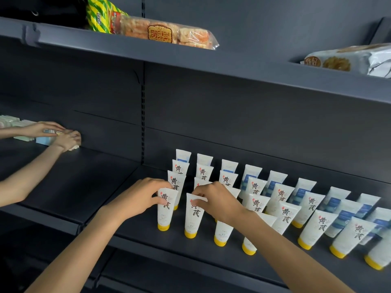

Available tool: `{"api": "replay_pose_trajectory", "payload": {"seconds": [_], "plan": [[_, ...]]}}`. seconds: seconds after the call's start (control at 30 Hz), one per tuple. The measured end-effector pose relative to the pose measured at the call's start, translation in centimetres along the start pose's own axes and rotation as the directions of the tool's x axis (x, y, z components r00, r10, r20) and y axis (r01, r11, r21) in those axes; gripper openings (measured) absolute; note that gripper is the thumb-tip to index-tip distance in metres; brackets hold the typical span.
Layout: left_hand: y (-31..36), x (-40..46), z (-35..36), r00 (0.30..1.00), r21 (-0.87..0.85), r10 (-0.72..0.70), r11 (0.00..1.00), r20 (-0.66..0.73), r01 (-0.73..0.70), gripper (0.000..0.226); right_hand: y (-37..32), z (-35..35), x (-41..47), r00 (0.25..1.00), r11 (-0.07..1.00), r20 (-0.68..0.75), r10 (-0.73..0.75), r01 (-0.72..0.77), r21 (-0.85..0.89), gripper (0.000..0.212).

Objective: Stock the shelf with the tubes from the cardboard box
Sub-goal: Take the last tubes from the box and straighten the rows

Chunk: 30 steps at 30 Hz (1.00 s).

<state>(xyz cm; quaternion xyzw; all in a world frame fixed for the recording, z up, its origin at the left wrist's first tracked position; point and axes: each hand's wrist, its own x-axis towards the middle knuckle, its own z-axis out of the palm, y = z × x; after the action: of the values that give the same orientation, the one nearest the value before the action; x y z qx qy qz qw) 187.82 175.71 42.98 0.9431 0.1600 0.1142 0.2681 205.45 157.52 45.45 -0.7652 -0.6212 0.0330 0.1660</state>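
From my head camera, my left hand [137,199] pinches the flat crimped top of a white plastic tube with a yellow cap [166,208], and my right hand [215,201] pinches its neighbour [193,216]. Both stand cap-down on the dark grey metal shelf [131,235]. They look light, soft-walled and tippy; the stiff crimp seems the best hold.

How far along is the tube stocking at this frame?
Mostly done, it seems: rows of tubes already stand cap-down across the shelf. In hand: the left hand grips the front-left tube, and the right hand pinches the next tube. The cardboard box is out of view, so what remains cannot be judged.
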Motion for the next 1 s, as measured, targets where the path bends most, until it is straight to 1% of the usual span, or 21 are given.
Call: {"api": "replay_pose_trajectory", "payload": {"seconds": [0.2, 0.33, 0.57, 0.77, 0.87, 1.0], "plan": [[0.22, -0.17, -0.13, 1.0, -0.02, -0.002, 1.0, -0.001, 0.002, 0.025, -0.12, -0.16, -0.3, 1.0, 1.0, -0.009, -0.005, 0.005, -0.006, 0.023], [0.41, -0.24, -0.23, 1.0, -0.001, -0.011, 1.0, -0.002, 0.011, 0.028, -0.1, -0.02, -0.55, 1.0, 1.0, -0.01, -0.009, 0.008, -0.016, 0.023], [0.69, -0.24, -0.2, 1.0, -0.019, -0.013, 1.0, 0.015, 0.013, 0.026, -0.11, -0.05, -0.63, 1.0, 0.999, 0.007, -0.003, 0.003, -0.042, 0.026], [0.82, -0.38, -0.19, 1.0, -0.015, -0.011, 1.0, 0.0, 0.011, 0.029, -0.17, -0.03, -0.82, 1.0, 0.999, 0.006, 0.025, -0.025, -0.03, 0.026], [0.89, -0.46, -0.06, 1.0, -0.008, -0.005, 1.0, -0.015, 0.005, 0.028, -0.21, -0.08, -0.87, 1.0, 0.999, -0.006, 0.016, -0.016, -0.033, 0.025], [0.62, -0.56, -0.2, 0.999, -0.005, 0.001, 1.0, -0.039, -0.001, 0.038, -0.44, -0.21, -1.02, 1.0, 0.999, -0.012, 0.004, -0.005, -0.046, 0.027]]}}
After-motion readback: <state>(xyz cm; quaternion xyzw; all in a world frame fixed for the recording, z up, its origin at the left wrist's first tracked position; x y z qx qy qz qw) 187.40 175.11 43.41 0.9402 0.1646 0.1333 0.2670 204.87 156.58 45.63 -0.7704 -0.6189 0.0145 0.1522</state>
